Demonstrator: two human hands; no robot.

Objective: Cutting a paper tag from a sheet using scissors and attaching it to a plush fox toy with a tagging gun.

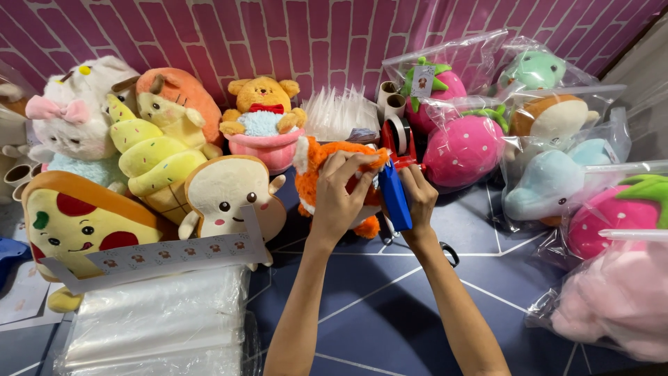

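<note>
Plush toys crowd a dark blue mat with pale line markings, under a pink brick-pattern backdrop. Largest to smallest: unbagged toys at the left, including a pizza-slice plush, a toast-slice plush and a yellow-green ice-cream-cone plush; a stack of clear plastic bags at bottom left; already bagged toys at the right, such as a pink strawberry plush in a clear bag.

In the middle sits an orange-and-white fox plush, on the mat against a red-and-blue tape dispenser. Left hand lies over the fox, fingers curled and pinching its top edge. Right hand wraps the dispenser's blue handle, fingers closed on it.

Judged step: sealing or taping at the fox's top with the dispenser. Next move likely calls for a steady pinch with the left hand while the right draws the dispenser across without snagging fur.

Hard to tell: whether the fox is already bagged, any tape strip, the fox's face. A small black object peeks out behind the right forearm, unidentifiable. Toys at both frame edges are cut off.
</note>
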